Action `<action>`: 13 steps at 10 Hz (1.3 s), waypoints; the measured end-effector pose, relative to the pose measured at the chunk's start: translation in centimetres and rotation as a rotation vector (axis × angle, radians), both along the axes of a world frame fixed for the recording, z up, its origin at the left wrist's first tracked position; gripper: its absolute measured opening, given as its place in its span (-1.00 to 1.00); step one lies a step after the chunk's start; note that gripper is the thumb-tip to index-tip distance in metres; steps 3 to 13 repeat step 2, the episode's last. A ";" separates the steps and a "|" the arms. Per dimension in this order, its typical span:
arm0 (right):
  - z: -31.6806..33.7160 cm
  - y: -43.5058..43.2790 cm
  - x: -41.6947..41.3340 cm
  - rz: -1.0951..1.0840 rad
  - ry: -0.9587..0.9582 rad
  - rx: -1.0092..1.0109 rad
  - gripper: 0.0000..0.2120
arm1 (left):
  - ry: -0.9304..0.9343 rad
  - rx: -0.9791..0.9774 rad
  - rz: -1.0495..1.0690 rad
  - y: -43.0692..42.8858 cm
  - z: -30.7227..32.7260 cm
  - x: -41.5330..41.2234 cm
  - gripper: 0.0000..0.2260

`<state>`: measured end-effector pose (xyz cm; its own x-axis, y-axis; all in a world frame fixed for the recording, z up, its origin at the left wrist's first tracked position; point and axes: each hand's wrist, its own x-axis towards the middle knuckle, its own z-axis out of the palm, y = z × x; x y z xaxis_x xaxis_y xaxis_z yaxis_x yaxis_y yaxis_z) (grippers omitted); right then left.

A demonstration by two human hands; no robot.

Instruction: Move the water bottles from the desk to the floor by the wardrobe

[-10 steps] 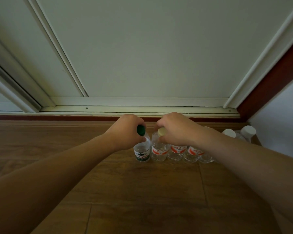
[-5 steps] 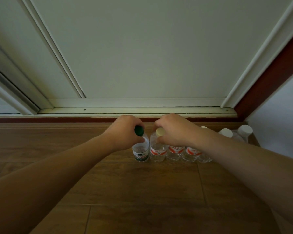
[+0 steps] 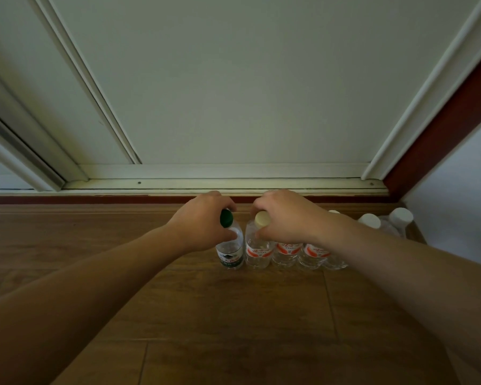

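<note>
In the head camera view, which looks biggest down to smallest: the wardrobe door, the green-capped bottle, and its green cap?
1. Wardrobe door, filling the upper picture.
2. Green-capped bottle, partly hidden by the left hand.
3. Green cap.

The door stands farther off, so nearness does not explain its lead.

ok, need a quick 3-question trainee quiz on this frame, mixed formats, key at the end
1. True or false: the green-capped bottle lies on its side.
2. Which hand's grip is on the cream-capped bottle? A left hand B right hand C neither
3. Fill in: the bottles stand in a row on the wooden ____ in front of the wardrobe door.

Key: 1 false; 2 B; 3 floor
</note>
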<state>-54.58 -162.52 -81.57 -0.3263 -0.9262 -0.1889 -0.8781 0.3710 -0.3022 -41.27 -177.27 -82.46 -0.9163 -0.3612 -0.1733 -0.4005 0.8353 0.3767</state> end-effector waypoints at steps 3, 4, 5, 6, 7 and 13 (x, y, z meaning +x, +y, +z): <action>0.6 0.3 -0.1 -0.041 -0.004 -0.029 -0.50 | 0.083 -0.016 0.036 0.2 0.4 0.0 -0.50; 0.6 0.3 -0.1 -0.041 -0.004 -0.029 -0.50 | 0.083 -0.016 0.036 0.2 0.4 0.0 -0.50; 0.6 0.3 -0.1 -0.041 -0.004 -0.029 -0.50 | 0.083 -0.016 0.036 0.2 0.4 0.0 -0.50; 0.6 0.3 -0.1 -0.041 -0.004 -0.029 -0.50 | 0.083 -0.016 0.036 0.2 0.4 0.0 -0.50; 0.6 0.3 -0.1 -0.041 -0.004 -0.029 -0.50 | 0.083 -0.016 0.036 0.2 0.4 0.0 -0.50; 0.6 0.3 -0.1 -0.041 -0.004 -0.029 -0.50 | 0.083 -0.016 0.036 0.2 0.4 0.0 -0.50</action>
